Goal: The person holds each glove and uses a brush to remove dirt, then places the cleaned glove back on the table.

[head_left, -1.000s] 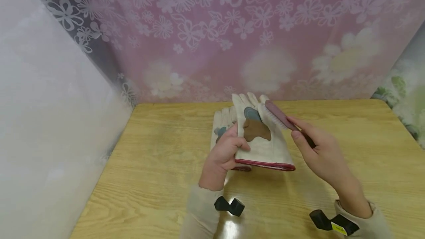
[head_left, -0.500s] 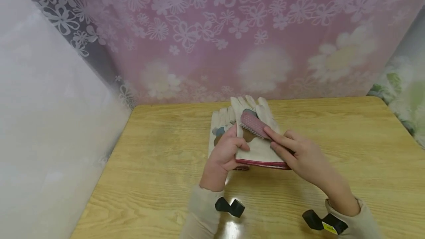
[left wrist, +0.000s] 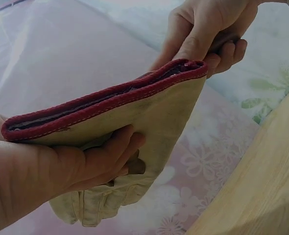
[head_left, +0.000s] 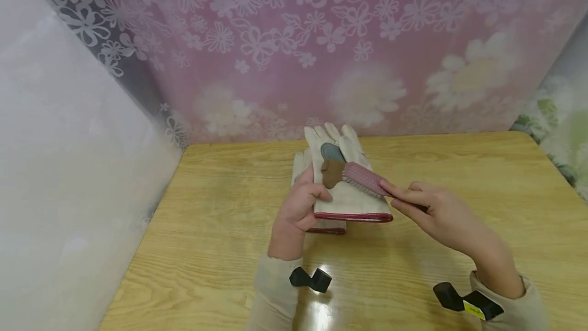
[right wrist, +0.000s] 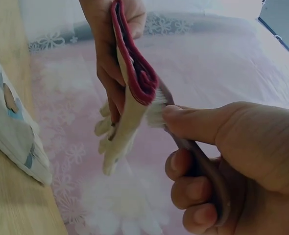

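My left hand [head_left: 297, 202] grips a cream work glove [head_left: 351, 201] by its left side, thumb on the front and fingers behind, as the left wrist view shows. The glove has grey and brown patches and a red-trimmed cuff; it is raised with its fingers pointing away. My right hand [head_left: 443, 213] holds a pinkish scrubbing brush [head_left: 365, 176] by its dark handle. In the right wrist view the brush's white bristles [right wrist: 156, 110] touch the glove near the cuff. A second cream glove [head_left: 327, 226] lies on the table, partly hidden behind the held one.
The wooden table [head_left: 220, 218] carries the second glove. A pink floral curtain [head_left: 275, 86] hangs along its far edge, and a pale sheet [head_left: 82, 167] stands at the left. Black devices sit on both wrists, the left one [head_left: 310, 280] near the cuff.
The brush has swept from the glove's right edge across the patch and back to the right, lower down. My left hand and the held glove have shifted slightly left.
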Demonstrator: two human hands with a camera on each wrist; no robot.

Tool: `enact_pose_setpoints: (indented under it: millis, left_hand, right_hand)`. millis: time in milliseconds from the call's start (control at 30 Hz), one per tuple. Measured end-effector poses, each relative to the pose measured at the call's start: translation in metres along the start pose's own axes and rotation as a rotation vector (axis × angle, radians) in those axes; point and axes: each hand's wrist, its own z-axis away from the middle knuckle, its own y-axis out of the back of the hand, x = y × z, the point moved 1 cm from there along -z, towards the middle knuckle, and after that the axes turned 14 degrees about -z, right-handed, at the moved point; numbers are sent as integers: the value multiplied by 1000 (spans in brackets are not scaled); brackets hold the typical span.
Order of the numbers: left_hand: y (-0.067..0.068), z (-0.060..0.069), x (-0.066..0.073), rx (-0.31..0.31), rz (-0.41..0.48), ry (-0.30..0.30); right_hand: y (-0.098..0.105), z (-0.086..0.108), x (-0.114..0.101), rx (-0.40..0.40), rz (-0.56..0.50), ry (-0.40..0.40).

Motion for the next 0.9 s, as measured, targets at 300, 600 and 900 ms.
enact_pose_setpoints:
  millis: [300, 600, 900]
  left_hand:
    - [-1, -2, 0, -19, 17, -13]
    - [8, 15, 6, 7, -16, -4]
    - [1, 23, 5, -19, -63, 19]
  right_hand:
    - [22, 10, 10, -80, -84, -151]
    - [36, 34, 5, 162, 170, -176]
    - [-3, 16, -24, 390, -37, 132]
